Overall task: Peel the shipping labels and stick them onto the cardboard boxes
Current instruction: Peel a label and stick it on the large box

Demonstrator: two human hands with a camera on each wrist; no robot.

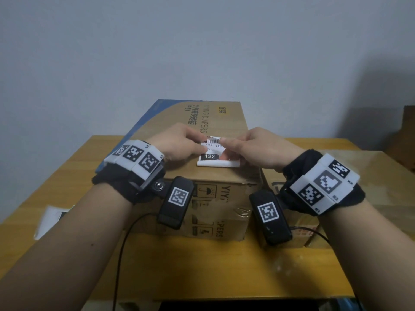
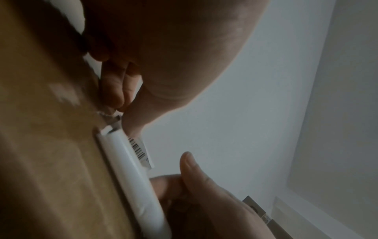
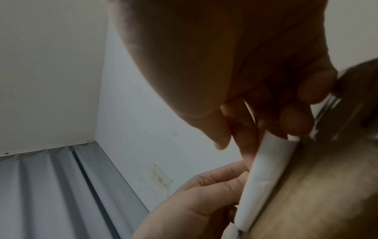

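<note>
A white label (image 1: 211, 151) marked 122 is held over the top of a cardboard box (image 1: 179, 122), near that box's front edge. Its left side is pinched by the left hand (image 1: 179, 142), its right upper corner by the right hand (image 1: 258, 149); both hands are clamped on it. The label's lower edge lies on the box top, while the barcoded upper part is lifted. Free box top is left behind the hands, and bare surface (image 1: 224, 265) in front of the box. Two boxes are counted; the second (image 1: 350, 162), to the right, is partly hidden by the right wrist. One white sheet (image 1: 48, 219) lies near the surface's left edge, its print too blurred to read.
</note>
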